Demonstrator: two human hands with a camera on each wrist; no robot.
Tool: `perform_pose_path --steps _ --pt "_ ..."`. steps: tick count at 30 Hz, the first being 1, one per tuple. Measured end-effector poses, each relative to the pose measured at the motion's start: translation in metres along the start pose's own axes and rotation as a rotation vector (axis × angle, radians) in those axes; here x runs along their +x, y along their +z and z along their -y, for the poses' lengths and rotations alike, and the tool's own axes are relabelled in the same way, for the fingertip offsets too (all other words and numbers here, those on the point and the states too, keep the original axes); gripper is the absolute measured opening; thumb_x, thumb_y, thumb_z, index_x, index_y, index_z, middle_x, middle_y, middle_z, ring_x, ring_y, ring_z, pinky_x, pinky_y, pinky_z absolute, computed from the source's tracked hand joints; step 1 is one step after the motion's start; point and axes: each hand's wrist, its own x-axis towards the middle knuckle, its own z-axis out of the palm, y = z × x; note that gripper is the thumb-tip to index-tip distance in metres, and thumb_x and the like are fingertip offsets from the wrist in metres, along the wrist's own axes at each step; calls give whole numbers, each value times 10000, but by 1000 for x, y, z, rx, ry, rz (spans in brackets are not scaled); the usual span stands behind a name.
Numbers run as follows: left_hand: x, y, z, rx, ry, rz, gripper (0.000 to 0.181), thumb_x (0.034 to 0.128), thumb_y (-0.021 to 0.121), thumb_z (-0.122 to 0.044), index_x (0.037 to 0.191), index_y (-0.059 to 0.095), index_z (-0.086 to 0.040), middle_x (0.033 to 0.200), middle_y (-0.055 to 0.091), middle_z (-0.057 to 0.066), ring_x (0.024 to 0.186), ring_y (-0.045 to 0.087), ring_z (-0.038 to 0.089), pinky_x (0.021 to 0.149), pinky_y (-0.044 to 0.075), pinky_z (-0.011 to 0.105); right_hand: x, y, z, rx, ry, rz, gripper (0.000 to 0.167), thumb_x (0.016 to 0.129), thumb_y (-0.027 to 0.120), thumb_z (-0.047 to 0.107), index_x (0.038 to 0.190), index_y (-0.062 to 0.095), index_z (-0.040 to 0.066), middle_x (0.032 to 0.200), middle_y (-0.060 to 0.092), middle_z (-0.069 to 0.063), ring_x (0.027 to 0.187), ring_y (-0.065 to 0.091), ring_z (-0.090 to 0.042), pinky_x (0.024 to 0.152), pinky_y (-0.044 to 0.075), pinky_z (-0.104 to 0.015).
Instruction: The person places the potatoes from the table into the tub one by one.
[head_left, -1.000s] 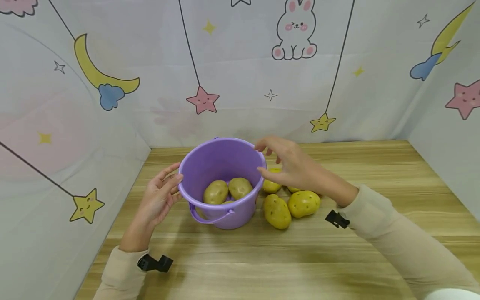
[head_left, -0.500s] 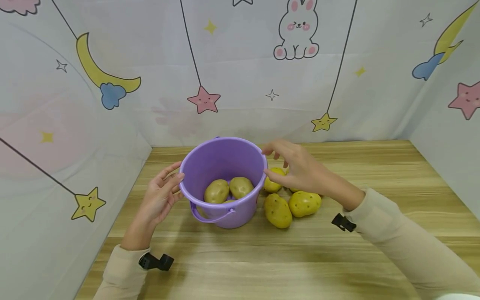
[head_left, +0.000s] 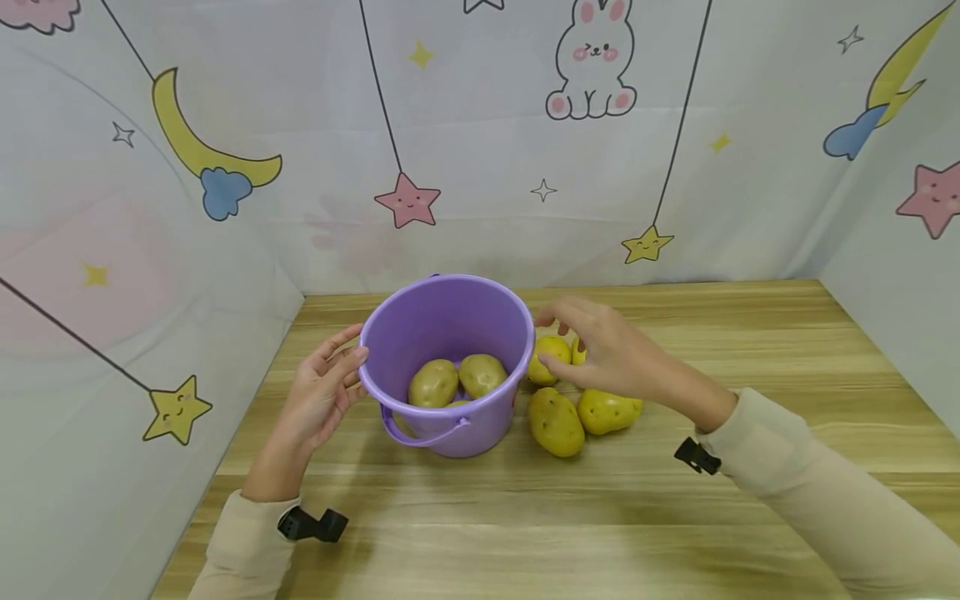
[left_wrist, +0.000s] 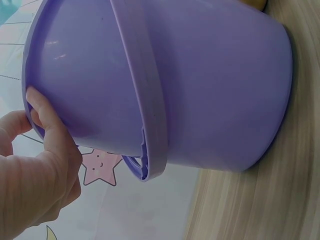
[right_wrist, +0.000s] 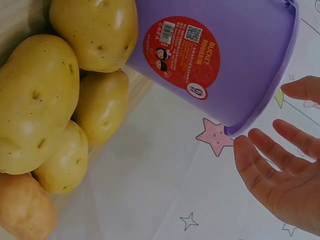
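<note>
A purple bucket (head_left: 480, 423) stands upright on the table, its handle hanging down the near side. Inside lie two pale potatoes (head_left: 433, 384), with a sliver of a third showing below them. At the bucket's left rim my left hand (head_left: 318, 393) pinches the edge, thumb and fingers on either side, as the left wrist view (left_wrist: 40, 170) also shows. My right hand (head_left: 607, 346) is just right of the rim, fingers loosely bent and holding nothing. Below it several yellow potatoes (head_left: 555, 422) lie beside the bucket, partly hidden by the hand.
The wood-grain table (head_left: 480, 533) runs back to a white cloth backdrop (head_left: 480, 125) printed with stars, a moon and a rabbit. In the right wrist view, the bucket's right side carries a red label (right_wrist: 182, 52), and a browner potato (right_wrist: 25, 207) lies at the lower left.
My right hand has drawn away from the bucket's right rim, moving right and slightly down over the loose potatoes. The left hand and the bucket stay in place.
</note>
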Motion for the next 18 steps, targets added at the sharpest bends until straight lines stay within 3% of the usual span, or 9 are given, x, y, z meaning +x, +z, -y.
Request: perform_pose_path --steps 10,18 --pt "1 1 1 -3 0 1 411 1030 528 -23 1420 399 -18 1090 602 113 829 670 145 719 602 229 -11 11 -5 -34 44 49 339 874 767 186 1166 626 86 1150 662 -63 908 623 -202 680 565 -267" --pt "-1 2 1 -7 2 7 403 1032 519 -16 1416 398 -18 1094 599 120 831 672 145 714 601 225 -23 24 -14 -55 38 62 314 841 769 167 1098 632 50 1048 648 -63 860 641 -197 708 582 -291"
